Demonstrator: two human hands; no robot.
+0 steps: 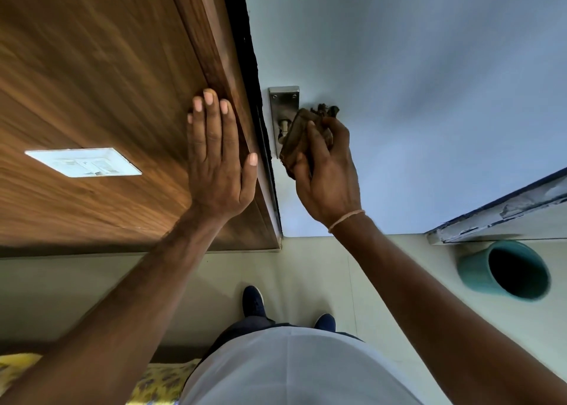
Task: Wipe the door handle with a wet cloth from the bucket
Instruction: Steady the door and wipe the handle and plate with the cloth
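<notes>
Right hand (329, 171) grips a brown cloth (302, 134) wrapped over the door handle (283, 119). Left hand (217, 159) – fingers flat, holding nothing – presses the wooden panel (92, 67). Bucket (503, 269) stands on the floor, right.

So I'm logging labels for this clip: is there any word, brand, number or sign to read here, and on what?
None can be read.
Switch plate on the wood panel: faint marks, too blurred to read.
Handle plate, cloth and bucket: no text shows.
</notes>
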